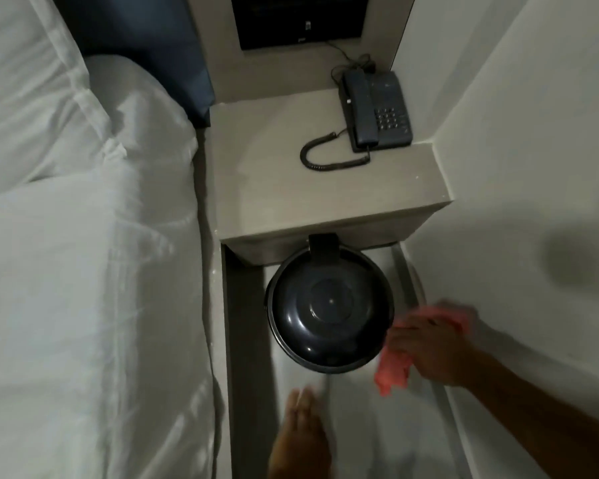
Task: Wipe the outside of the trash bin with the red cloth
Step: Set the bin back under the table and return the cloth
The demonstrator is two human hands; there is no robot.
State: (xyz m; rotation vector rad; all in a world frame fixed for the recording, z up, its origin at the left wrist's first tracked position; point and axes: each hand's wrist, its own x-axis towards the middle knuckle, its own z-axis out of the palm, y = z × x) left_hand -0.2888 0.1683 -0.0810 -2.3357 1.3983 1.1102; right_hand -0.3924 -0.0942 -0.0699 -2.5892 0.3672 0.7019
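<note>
The trash bin (329,314) is round with a dark glossy lid and stands on the floor, half tucked under the bedside table. My right hand (429,347) is at the bin's right side, level with the rim, and grips the red cloth (395,369). The cloth bunches out above and below my fingers and touches the bin's right edge. My left hand (300,433) is blurred, low in front of the bin, with its fingers stretched out and nothing in it, apart from the bin.
A beige bedside table (274,188) overhangs the back of the bin and carries a dark corded telephone (374,112). A bed with white sheets (83,271) fills the left. A white wall (516,167) closes in on the right, leaving a narrow strip of floor.
</note>
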